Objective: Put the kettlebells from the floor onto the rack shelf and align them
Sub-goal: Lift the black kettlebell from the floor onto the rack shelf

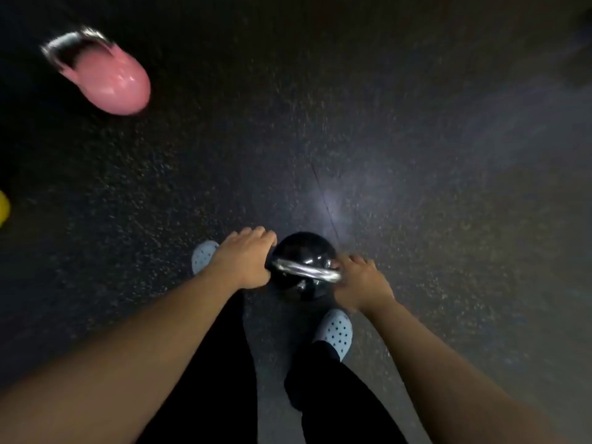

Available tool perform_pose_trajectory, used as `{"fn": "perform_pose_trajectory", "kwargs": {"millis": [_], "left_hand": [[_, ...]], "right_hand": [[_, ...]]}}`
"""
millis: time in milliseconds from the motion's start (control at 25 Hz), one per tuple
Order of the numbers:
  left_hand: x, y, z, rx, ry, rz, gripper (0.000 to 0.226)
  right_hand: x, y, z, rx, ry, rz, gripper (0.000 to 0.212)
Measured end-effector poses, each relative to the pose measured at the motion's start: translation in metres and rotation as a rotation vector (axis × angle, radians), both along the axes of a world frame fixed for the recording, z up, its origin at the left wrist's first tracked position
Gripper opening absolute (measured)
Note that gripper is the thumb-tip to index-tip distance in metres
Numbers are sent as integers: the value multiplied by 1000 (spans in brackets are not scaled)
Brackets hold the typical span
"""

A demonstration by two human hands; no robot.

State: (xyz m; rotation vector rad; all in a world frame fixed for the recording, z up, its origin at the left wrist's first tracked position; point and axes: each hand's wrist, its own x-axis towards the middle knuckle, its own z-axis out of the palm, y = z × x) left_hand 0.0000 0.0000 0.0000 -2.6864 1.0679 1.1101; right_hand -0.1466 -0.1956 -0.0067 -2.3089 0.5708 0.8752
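Note:
A black kettlebell [302,251] with a shiny metal handle hangs between my legs, low in the middle of the view. My left hand [245,262] grips the left end of the handle. My right hand [360,280] grips the right end. A pink kettlebell [112,80] with a silver handle stands on the dark floor at the upper left, well away from both hands. The rack shelf is out of sight.
A yellow object [3,208] shows at the left edge, mostly cut off. My feet in pale perforated clogs [334,333] stand on the speckled black rubber floor [416,155]. The picture is blurred by motion.

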Motion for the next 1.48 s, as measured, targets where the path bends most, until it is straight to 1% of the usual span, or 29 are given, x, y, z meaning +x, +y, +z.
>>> {"fn": "perform_pose_trajectory", "kwargs": {"millis": [80,120,160,240,280,320,400,440,560,640,800,920,1040,1160,1280,1360,1480], "left_hand": [[-1,-9,-47,3,38,-70,61],[-4,-10,-75,11,77,-103,59],[-5,-11,-96,3,137,-113,50],[-8,-13,-128,-36,262,-108,25],[-5,-14,-136,-53,332,-81,25],[-1,-14,-137,-69,390,-58,29],[8,-15,-128,-91,462,-14,27],[14,-14,-121,-109,478,16,24],[49,-11,-80,-194,489,115,22],[80,-12,-45,-237,483,151,22],[153,-13,24,-348,404,216,22],[240,-1,71,-404,326,224,25],[331,17,117,-429,203,237,24],[425,35,157,-462,72,277,23],[519,45,194,-490,-20,277,24],[580,49,213,-503,-97,296,23],[659,54,238,-521,-221,337,16]], "right_hand": [[2,7,-46,-76,43,79,59],[2,12,-71,-105,51,126,59],[4,15,-86,-119,57,148,54],[7,17,-113,-108,33,154,36],[11,15,-118,-78,28,130,29],[18,14,-115,-45,61,121,24],[31,10,-103,18,124,86,16],[38,7,-95,43,118,55,8],[79,1,-50,90,63,23,11],[115,-4,-12,95,28,36,3],[204,-6,60,57,-54,84,7],[294,4,111,-28,-178,129,12],[389,20,150,-114,-329,233,16],[490,31,182,-127,-423,249,16],[587,35,208,-77,-523,232,16],[655,36,221,-70,-589,266,13],[753,37,241,-76,-646,318,10]]}}
